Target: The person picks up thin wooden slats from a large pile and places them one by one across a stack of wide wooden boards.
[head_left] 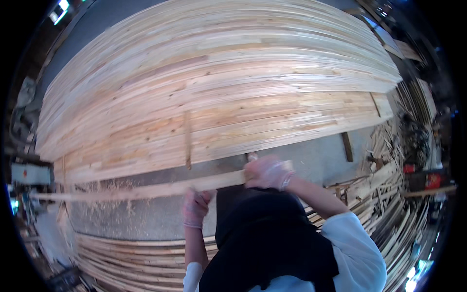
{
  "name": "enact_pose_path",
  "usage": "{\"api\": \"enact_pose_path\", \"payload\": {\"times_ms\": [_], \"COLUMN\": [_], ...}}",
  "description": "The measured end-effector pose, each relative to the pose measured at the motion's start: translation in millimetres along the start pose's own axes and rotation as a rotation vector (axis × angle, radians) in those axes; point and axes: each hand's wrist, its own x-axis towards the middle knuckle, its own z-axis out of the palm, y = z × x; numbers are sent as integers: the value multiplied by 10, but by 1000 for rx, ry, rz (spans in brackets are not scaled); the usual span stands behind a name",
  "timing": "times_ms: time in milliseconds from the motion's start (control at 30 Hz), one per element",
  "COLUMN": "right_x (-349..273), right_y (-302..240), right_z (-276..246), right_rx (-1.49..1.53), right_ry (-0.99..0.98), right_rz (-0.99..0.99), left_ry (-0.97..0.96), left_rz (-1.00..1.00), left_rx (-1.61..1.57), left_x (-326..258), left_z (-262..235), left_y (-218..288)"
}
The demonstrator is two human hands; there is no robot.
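Note:
A long, narrow wooden plank (126, 192) lies crosswise in front of me, reaching far to the left. Near its right end, my right hand (266, 173), in a thin clear glove, is closed over it. My left hand (195, 208), gloved the same way, is at the plank's near edge. Its fingers look bent but are smeared by motion, so whether they grip the plank is unclear. Just beyond is a broad stack of pale boards (233, 73), with thin upright strips (188, 141) against its near side.
Shavings (114, 194) litter the grey floor (160, 221) on the left. More long strips (141, 258) lie low behind the plank, at my left side. To the right are heaps of offcuts (384, 190) and a dark wooden bar (347, 147) on the floor.

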Motion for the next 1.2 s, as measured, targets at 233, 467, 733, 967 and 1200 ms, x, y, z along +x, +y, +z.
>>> {"api": "enact_pose_path", "payload": {"times_ms": [233, 467, 733, 967, 1200], "right_x": [897, 1542, 2474, 2529, 2775], "right_y": [14, 1657, 3439, 3858, 4073], "right_z": [-64, -343, -808, -18, 840], "right_rx": [44, 95, 808, 1910, 2747], "right_ry": [-98, 77, 332, 272, 328], "right_rz": [-287, 108, 476, 787, 451], "left_ry": [129, 539, 864, 370, 469], "left_rz": [-52, 386, 254, 60, -84], "left_rx": [180, 180, -456, -295, -138], "left_x": [157, -110, 722, 2324, 3355], "left_z": [188, -282, -618, 1206, 1504], "left_y": [-203, 722, 261, 204, 255]}}
